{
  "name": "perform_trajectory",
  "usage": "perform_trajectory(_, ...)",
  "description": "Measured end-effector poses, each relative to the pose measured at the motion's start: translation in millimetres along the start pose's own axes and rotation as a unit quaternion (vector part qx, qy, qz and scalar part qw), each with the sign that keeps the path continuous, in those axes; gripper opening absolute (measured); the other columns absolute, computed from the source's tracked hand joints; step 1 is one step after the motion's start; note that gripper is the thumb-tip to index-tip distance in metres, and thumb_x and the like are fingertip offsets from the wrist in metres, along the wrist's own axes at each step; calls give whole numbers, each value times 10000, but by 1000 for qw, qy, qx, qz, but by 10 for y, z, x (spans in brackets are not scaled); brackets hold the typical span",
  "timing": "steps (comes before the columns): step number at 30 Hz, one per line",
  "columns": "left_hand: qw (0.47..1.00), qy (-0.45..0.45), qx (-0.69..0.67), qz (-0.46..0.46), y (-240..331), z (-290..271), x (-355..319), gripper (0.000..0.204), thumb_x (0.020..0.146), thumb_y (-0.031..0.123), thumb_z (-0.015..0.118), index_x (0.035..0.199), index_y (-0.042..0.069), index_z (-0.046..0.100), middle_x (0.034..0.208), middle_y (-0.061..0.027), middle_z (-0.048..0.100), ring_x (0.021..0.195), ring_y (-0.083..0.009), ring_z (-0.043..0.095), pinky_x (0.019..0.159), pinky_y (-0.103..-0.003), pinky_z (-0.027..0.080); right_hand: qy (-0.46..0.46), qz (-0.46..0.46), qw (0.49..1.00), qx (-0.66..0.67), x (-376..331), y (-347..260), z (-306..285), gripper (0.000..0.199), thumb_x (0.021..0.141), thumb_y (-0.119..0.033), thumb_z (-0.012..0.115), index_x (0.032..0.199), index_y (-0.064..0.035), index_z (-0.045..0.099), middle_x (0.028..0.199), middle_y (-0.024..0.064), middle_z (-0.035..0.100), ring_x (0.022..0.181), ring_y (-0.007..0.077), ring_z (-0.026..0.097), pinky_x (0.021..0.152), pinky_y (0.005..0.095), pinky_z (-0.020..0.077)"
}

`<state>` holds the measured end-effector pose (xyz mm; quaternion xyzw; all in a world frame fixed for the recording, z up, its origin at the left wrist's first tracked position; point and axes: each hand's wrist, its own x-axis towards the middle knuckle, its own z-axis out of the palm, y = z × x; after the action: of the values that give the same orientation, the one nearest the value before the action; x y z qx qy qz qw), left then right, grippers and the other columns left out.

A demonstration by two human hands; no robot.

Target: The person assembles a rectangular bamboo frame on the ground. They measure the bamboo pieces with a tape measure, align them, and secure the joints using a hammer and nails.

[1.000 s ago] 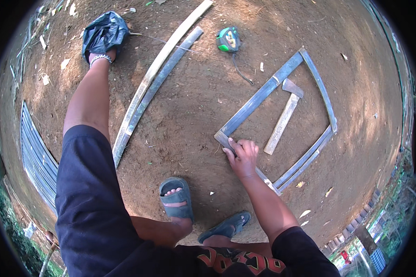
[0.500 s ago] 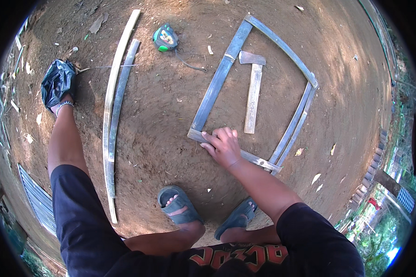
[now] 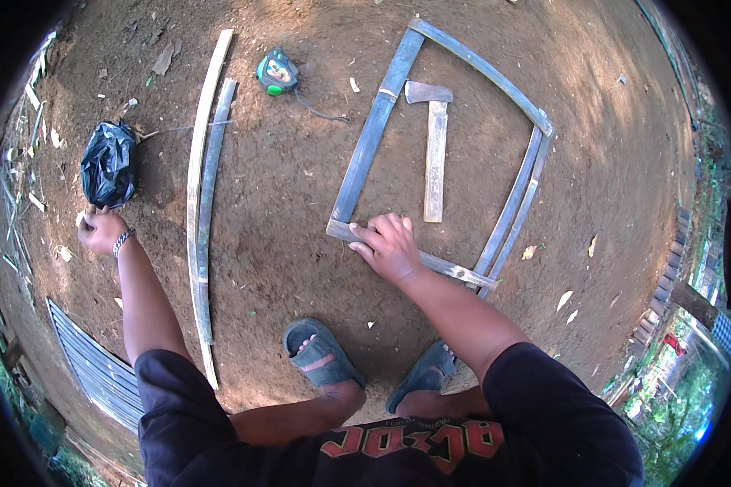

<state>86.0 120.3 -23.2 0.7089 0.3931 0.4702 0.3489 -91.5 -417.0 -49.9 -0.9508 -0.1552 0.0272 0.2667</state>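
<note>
From the head camera, looking down at bare brown ground [image 3: 284,211], the person squats with both feet in grey sandals [image 3: 321,355] at the bottom of the picture. The right hand [image 3: 390,243] lies flat, fingers spread, on the near strip of a four-sided frame [image 3: 374,138] made of flat grey slats laid on the dirt; it presses down near the frame's near left corner and its grip is not closed around anything, the palm simply resting on the slat. Inside the frame, apart from its sides, lies a hatchet [image 3: 434,146] with its pale wooden handle pointing toward the person and its metal head at the far end. The left hand [image 3: 99,230] is stretched far out to the left, curled into a loose fist just beside a crumpled black plastic bag [image 3: 108,162]; a small pale thing seems pinched in its grip, but it is too small to tell what. A bracelet [image 3: 122,241] sits on that wrist. Between the two arms two long thin strips [image 3: 201,195] lie side by side, running away from the person. Beyond them, near the frame's far left corner but not touching it, sits a green and grey tape measure [image 3: 276,73]. A sheet of corrugated metal [image 3: 89,365] shows at the lower left.
</note>
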Motion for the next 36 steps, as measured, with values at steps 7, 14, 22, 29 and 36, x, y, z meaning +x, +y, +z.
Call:
perform_trajectory(7, 986, -55, -145, -64, 865, -456, -1372, 145, 1013, 60, 621, 1099, -56, 611, 954, -161, 731, 744, -181, 705, 678, -251, 613, 7, 5, 1000, -2, -4, 15, -7, 339, 812, -338, 810, 1132, -236, 761, 959, -21, 581, 966, 204, 558, 827, 421, 391)
perform_trajectory(14, 909, -324, -187, -182, 1177, -920, -3382, 70, 1008, 31, 630, 1064, -10, 621, 1073, -160, 742, 898, -180, 720, 807, -288, 595, 31, 2, 1000, 4, 2, 6, 47, 354, 775, -320, 837, 1113, -241, 769, 939, -26, 583, 951, 206, 565, 823, 417, 398)
perform_trajectory(22, 931, -365, 2, 21, 1055, -1195, -4190, 65, 911, 28, 720, 970, 6, 706, 1059, -114, 724, 1021, -253, 682, 916, -373, 538, 43, -9, 999, -4, -11, 19, 97, 405, 739, -289, 857, 1131, -241, 765, 940, -15, 579, 948, 217, 573, 808, 428, 399)
perform_trajectory(29, 937, -341, 31, 66, 944, -1213, -4322, 71, 857, 67, 763, 923, 57, 736, 1022, -83, 716, 1020, -273, 652, 950, -410, 485, 47, -21, 999, -9, -9, 29, 95, 400, 735, -267, 853, 1125, -240, 766, 945, -15, 583, 948, 217, 580, 813, 426, 394)
perform_trajectory(36, 941, -330, 27, 63, 938, -1201, -4344, 63, 869, 77, 757, 923, 59, 730, 1003, -79, 719, 1020, -270, 652, 951, -411, 474, 42, -20, 999, -10, -12, 29, 90, 412, 721, -254, 865, 1120, -231, 764, 958, -5, 593, 964, 220, 587, 826, 422, 390)
